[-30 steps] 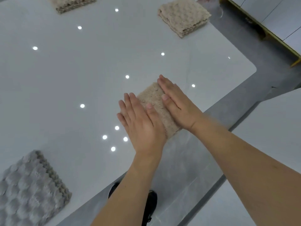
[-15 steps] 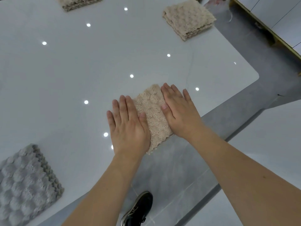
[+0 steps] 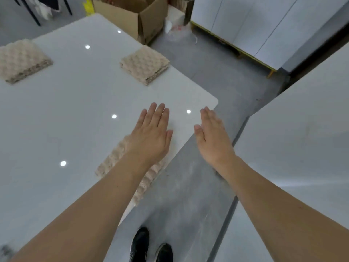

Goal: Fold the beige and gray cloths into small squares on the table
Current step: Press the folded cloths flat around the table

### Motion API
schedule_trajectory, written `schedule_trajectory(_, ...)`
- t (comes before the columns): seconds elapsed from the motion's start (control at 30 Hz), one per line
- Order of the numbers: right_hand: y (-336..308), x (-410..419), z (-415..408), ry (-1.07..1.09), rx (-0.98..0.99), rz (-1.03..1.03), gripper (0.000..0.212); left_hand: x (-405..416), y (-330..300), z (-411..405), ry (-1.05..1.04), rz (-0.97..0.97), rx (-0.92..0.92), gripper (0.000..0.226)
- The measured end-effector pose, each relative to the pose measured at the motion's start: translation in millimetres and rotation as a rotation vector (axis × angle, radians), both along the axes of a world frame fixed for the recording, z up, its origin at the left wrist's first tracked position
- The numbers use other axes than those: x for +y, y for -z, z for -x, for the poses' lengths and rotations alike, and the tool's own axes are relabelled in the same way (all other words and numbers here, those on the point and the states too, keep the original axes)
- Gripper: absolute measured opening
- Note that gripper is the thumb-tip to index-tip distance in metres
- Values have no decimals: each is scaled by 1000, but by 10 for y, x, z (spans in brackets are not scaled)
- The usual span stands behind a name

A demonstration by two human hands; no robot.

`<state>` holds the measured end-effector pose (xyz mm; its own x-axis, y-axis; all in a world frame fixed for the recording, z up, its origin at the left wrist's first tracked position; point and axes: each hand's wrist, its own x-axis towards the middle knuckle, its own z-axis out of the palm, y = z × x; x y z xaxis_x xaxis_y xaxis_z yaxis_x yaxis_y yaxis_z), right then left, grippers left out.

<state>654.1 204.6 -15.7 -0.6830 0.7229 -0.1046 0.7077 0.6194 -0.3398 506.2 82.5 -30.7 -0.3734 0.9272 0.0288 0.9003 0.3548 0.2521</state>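
Observation:
A folded beige cloth (image 3: 113,161) lies at the near edge of the white table (image 3: 56,114), partly hidden under my left forearm. My left hand (image 3: 153,133) is flat with straight fingers above the table, just past the cloth, holding nothing. My right hand (image 3: 211,135) is flat too, off the cloth, over the table's edge and the floor. Two more folded beige cloths lie farther back: one (image 3: 144,64) near the right edge, one (image 3: 22,60) at the far left. A sliver of the gray cloth (image 3: 4,250) shows at the bottom left corner.
An open cardboard box (image 3: 136,14) stands on the floor beyond the table. White cabinets (image 3: 264,25) line the back right. Another white surface (image 3: 302,129) runs along the right. My black shoes (image 3: 151,246) show on the gray floor below.
Both hands have lifted off the beige cloth and moved forward and apart. The view has tilted up, showing the room beyond the table; the cloth stays folded at the edge.

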Motion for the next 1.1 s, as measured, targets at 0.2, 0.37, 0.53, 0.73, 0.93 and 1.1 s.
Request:
schedule_trajectory(0.2, -984, 493, -1005, 310, 6, -93, 58, 1256, -1001, -582, 384, -95, 102, 58)
schedule_trajectory(0.37, -1695, 814, -1814, 496, -16, -86, 64, 2061, -1749, -1365, 598, -97, 155, 59)
schedule_trajectory(0.53, -2123, 1246, -2189, 540, -50, -81, 63, 2700, -2266, -1767, 665, -122, 216, 59)
schedule_trajectory(0.73, -2360, 1838, -1966, 483, 26, -66, 61, 3291, -2633, -1531, 620, -105, 244, 60)
schedule_trajectory(0.93, -2424, 2691, -1719, 506, 25, -37, 62, 4134, -2741, -1278, 616, -121, 288, 60)
schedule_trajectory(1.1, -2396, 3372, -1608, 525, -8, 4, 61, 4846, -2696, -1224, 638, -93, 285, 60)
